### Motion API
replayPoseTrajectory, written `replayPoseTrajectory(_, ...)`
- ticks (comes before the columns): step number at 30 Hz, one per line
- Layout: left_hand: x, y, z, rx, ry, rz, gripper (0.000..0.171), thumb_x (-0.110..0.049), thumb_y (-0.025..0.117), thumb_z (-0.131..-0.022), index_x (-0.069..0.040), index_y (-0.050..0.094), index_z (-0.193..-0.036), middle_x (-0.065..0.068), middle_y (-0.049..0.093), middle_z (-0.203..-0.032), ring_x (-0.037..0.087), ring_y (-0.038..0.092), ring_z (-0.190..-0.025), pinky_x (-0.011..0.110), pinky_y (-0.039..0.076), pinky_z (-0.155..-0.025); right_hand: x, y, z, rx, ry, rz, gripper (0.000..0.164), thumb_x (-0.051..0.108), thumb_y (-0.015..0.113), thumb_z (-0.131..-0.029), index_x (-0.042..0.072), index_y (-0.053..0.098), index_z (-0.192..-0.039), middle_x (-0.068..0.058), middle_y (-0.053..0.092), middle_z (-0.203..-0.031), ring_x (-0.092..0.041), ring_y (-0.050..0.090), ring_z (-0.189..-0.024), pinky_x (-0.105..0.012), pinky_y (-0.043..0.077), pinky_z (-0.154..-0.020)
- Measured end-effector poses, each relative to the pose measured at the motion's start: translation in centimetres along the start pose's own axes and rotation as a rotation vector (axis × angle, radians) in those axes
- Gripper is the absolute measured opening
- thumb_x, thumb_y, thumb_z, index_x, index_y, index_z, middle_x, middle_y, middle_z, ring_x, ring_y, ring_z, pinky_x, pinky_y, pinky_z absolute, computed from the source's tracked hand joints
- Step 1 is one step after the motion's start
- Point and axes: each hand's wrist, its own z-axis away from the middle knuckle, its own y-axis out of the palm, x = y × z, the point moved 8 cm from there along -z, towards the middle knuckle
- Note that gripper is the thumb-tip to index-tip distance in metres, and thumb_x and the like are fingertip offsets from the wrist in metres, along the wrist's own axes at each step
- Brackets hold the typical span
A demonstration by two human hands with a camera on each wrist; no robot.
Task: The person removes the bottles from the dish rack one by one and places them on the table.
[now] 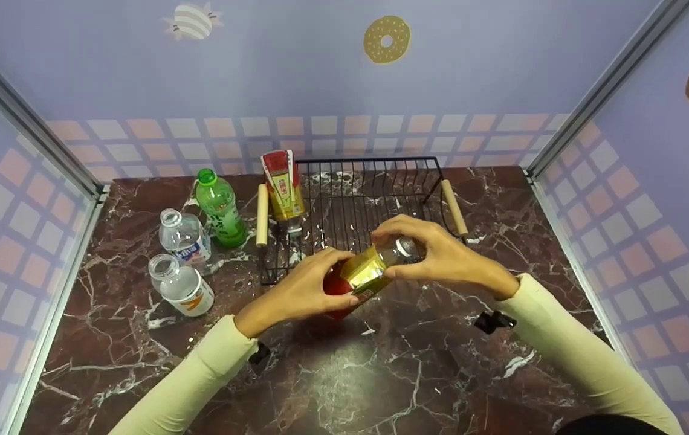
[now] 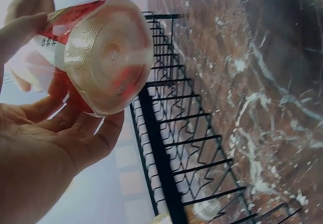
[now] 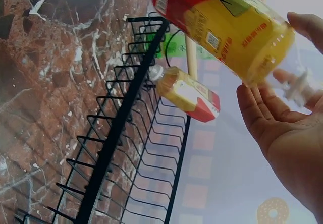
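Note:
A plastic bottle with a red and yellow label [image 1: 364, 270] is tilted above the counter, in front of the wire rack's near edge. My left hand [image 1: 308, 287] grips it near its base, thumb on one side and fingers on the other. Around its neck curl the thumb and fingers of my right hand [image 1: 444, 257]. The ridged clear base [image 2: 113, 57] faces the left wrist camera. In the right wrist view the label's yellow part [image 3: 237, 37] shows, while the neck is blurred. A similar red and yellow bottle [image 1: 284, 187] lies in the rack's left end, neck toward me.
The black wire rack [image 1: 368, 196] has two wooden handles, left [image 1: 262, 214] and right [image 1: 454, 206]. Left of it stand a green bottle [image 1: 221, 208], a clear bottle with a blue label [image 1: 184, 235] and a clear bottle with an orange-marked label [image 1: 181, 287]. Patterned walls enclose the marble counter [image 1: 381, 374].

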Motion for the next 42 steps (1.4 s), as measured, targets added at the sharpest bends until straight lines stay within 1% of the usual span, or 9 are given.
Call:
replayPoseTrajectory(12,1.1,1.5,1.0,-0.079,0.042,0.096,0.079,-0.024,0.091,-0.087,-0.001,0.056,-0.155,0.013,0.064,-0.140,0.028,0.064,-0.119,0.049,0.060,-0.103,-0.5,-1.7,0.0,-0.051,0.005,-0.078,0.059,0.012,0.087,-0.093,0.003,0.065,-0.147,-0.011,0.068,-0.146,-0.031,0.068,-0.127,-0.052,0.056,-0.113)
replayPoseTrajectory(14,1.3,1.9,1.1,-0.087,0.043,0.122,0.077,-0.022,0.092,-0.088,-0.001,0.057,-0.154,0.012,0.064,-0.140,0.027,0.065,-0.119,0.048,0.060,-0.104,-0.6,-1.9,0.0,-0.070,0.003,-0.039,0.058,0.013,0.085,-0.094,0.005,0.066,-0.148,-0.009,0.070,-0.145,-0.030,0.067,-0.130,-0.056,0.036,-0.130)
replayPoseTrajectory(17,1.7,2.6,1.3,-0.091,0.042,0.154,0.076,-0.020,0.092,-0.088,-0.002,0.057,-0.153,0.010,0.064,-0.141,0.026,0.065,-0.121,0.046,0.061,-0.105,-0.8,-2.3,0.0,-0.087,0.015,-0.023,0.058,0.015,0.083,-0.094,0.006,0.065,-0.149,-0.008,0.070,-0.146,-0.029,0.066,-0.133,-0.053,0.025,-0.134)
replayPoseTrajectory(19,2.0,3.1,1.4,-0.091,0.035,0.170,0.077,-0.020,0.092,-0.088,-0.004,0.056,-0.154,0.009,0.063,-0.143,0.026,0.065,-0.122,0.045,0.061,-0.105,-1.0,-2.4,0.0,-0.090,0.021,-0.059,0.056,0.012,0.080,-0.096,0.004,0.064,-0.149,-0.010,0.070,-0.145,-0.033,0.067,-0.132,-0.050,0.026,-0.135)
replayPoseTrajectory(21,2.1,3.5,1.6,-0.096,0.037,0.178,0.077,-0.022,0.092,-0.088,-0.005,0.056,-0.155,0.009,0.063,-0.145,0.027,0.066,-0.124,0.045,0.061,-0.106,-1.2,-2.4,0.0,-0.086,0.034,-0.130,0.053,0.008,0.076,-0.099,0.001,0.063,-0.150,-0.013,0.069,-0.145,-0.038,0.067,-0.130,-0.046,0.048,-0.122)
replayPoseTrajectory(23,2.3,3.8,1.6,-0.107,0.043,0.185,0.078,-0.023,0.092,-0.089,-0.006,0.055,-0.156,0.009,0.062,-0.147,0.028,0.067,-0.125,0.046,0.060,-0.107,-1.5,-2.4,0.0,-0.090,0.047,-0.175,0.049,0.006,0.071,-0.101,-0.002,0.062,-0.149,-0.017,0.069,-0.144,-0.041,0.067,-0.128,-0.045,0.055,-0.116)
replayPoseTrajectory(30,2.6,4.8,1.6,-0.126,0.071,0.289,0.078,-0.018,0.092,-0.089,-0.004,0.054,-0.155,0.012,0.061,-0.149,0.034,0.068,-0.130,0.050,0.060,-0.109,-2.6,-2.5,0.0,-0.117,0.108,-0.212,0.044,0.008,0.067,-0.106,-0.002,0.062,-0.148,-0.017,0.069,-0.141,-0.046,0.066,-0.129,-0.048,0.055,-0.116)
replayPoseTrajectory(35,2.9,5.6,1.6,-0.118,0.085,0.314,0.077,-0.016,0.092,-0.089,-0.003,0.055,-0.154,0.012,0.061,-0.149,0.034,0.066,-0.132,0.052,0.058,-0.112,-3.3,-2.6,-0.1,-0.135,0.131,-0.203,0.042,0.009,0.067,-0.107,-0.003,0.063,-0.148,-0.016,0.070,-0.141,-0.040,0.068,-0.131,-0.047,0.053,-0.118)
replayPoseTrajectory(42,3.8,7.0,1.5,-0.103,0.084,0.320,0.075,-0.015,0.092,-0.088,-0.007,0.056,-0.154,0.008,0.061,-0.151,0.033,0.063,-0.135,0.056,0.053,-0.116,-4.5,-2.2,0.3,-0.138,0.185,-0.223,0.042,0.011,0.067,-0.109,-0.004,0.062,-0.148,-0.022,0.067,-0.144,-0.032,0.067,-0.130,-0.034,0.060,-0.107)
